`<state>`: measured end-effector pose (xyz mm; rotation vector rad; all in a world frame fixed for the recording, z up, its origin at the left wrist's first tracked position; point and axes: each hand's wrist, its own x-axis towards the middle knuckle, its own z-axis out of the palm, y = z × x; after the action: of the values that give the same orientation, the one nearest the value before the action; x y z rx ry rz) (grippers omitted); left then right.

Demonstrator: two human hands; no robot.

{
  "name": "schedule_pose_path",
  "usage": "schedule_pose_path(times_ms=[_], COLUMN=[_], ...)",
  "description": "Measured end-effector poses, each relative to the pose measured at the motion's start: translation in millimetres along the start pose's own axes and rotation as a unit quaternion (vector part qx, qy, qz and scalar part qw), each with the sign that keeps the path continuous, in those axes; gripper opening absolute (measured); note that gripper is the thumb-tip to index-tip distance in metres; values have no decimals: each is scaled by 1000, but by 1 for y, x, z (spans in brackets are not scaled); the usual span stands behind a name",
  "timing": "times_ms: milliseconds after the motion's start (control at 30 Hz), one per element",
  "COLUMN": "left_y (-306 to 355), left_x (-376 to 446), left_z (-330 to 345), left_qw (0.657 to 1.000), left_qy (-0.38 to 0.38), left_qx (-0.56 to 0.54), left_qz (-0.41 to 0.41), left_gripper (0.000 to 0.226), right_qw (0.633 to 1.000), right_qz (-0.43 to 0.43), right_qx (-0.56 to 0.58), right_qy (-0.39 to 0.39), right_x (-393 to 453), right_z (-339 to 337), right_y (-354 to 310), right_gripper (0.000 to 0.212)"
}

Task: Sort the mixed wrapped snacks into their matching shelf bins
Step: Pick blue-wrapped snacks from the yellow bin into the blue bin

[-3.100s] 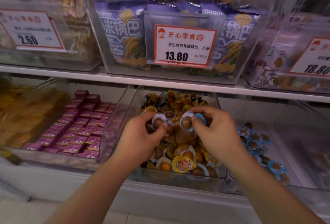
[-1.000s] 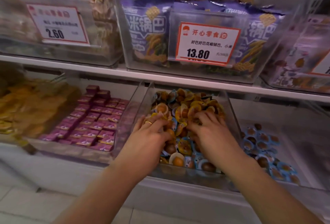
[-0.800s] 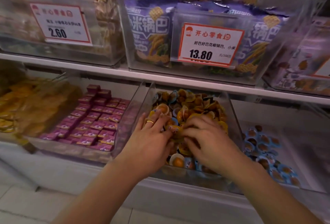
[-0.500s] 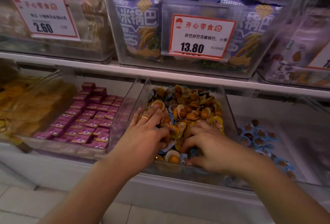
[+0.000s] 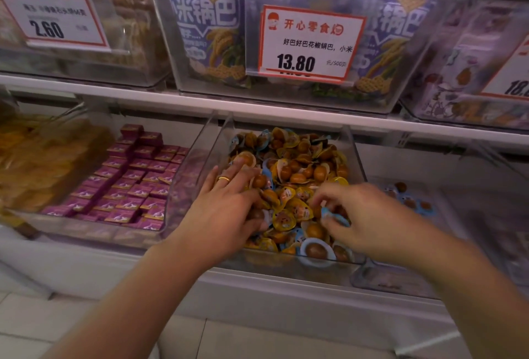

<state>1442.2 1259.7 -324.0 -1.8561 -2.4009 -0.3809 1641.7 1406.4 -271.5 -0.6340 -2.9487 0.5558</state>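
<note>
- Right now we have both hands in the middle bin [image 5: 356, 158] on the low shelf, the clear one full of mixed little egg snacks.
- Our left hand [image 5: 226, 212] lies flat on the pile near the bin's left wall, with its fingers spread out. It presses on the snacks and holds none that we can see.
- Our right hand [image 5: 369, 218] is near the bin's right wall, close to the front edge. Its fingers curl and pinch a blue-wrapped snack [image 5: 333, 217].
- That blue snack is just above the pile, not yet out of the bin.
- We think the job is only partly done. The pile still has yellow-wrapped snacks [image 5: 286, 219] and blue ones all jumbled up, from the front edge to the back wall.
- A big blue one [image 5: 316, 249] sits right at the front edge, waiting to be picked.
- The right bin [image 5: 446, 209] already has a few blue-wrapped snacks [image 5: 412, 199] near its left wall, so some sorting looks done.
- We guess the blue ones go there, since they match.
- What is left: take the pinched snack over to the right bin, then keep digging for more blue ones.
- The pink boxes [image 5: 128, 186] in the left bin look neat, and we are not touching them.
</note>
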Motion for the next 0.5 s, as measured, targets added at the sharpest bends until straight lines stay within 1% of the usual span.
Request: schedule_pose_path(times_ms=[33, 100, 167, 200, 267, 333, 400, 433, 500], left_y=[1, 4, 8, 10, 17, 27, 34, 36, 38], left_x=[0, -2, -5, -7, -8, -8, -5, -3, -1], left_z=[-2, -5, -7, -9, -10, -8, -3, -1, 1], left_qw=[999, 989, 975, 970, 963, 960, 956, 955, 960], left_qy=[17, 74, 126, 139, 138, 132, 129, 116, 71], left_qx=[-42, -128, -181, -199, -230, -248, -264, -274, -269], left_qz=[0, -3, -16, -24, -30, -10, 5, 4, 13], left_gripper=[32, 29, 30, 31, 30, 24, 20, 19, 18], right_qw=[999, 989, 982, 981, 980, 980, 980, 980, 980], right_qz=[-10, -29, -26, -19, -3, 8, 12, 9, -1], right_qx=[-43, -121, -150, -152, -155, -160, -177, -186, -195], right_qy=[-31, -86, -112, -117, -123, -117, -87, -69, -47], right_x=[-1, 1, 5, 8, 11, 13, 12, 11, 10], right_z=[5, 17, 23, 23, 22, 23, 26, 28, 33], right_y=[-2, -6, -9, -9, -10, -12, -13, -13, -12], right_gripper=[19, 18, 17, 18, 25, 27, 23, 25, 40])
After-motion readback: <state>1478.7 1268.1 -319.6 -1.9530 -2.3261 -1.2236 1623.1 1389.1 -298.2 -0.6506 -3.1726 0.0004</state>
